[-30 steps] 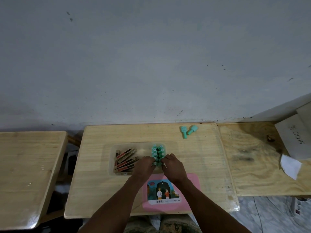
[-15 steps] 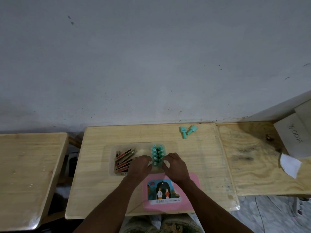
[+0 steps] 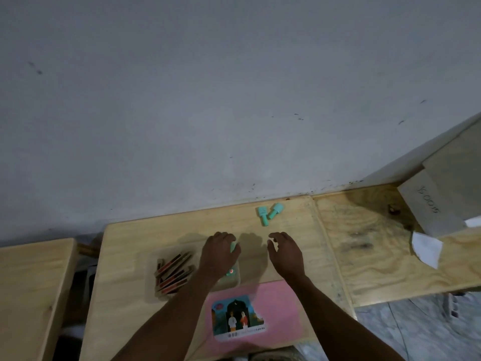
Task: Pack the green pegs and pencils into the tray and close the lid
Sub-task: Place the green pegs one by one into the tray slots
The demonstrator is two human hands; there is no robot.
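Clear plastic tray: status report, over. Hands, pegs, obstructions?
Left hand covers green plastic pegs in the clear plastic tray, grip unclear; right hand open, empty. Two loose green pegs lie by the wall. Pink rectangular lid off; nothing blocking.

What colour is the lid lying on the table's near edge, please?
The lid is pink, bearing a picture label; head view.
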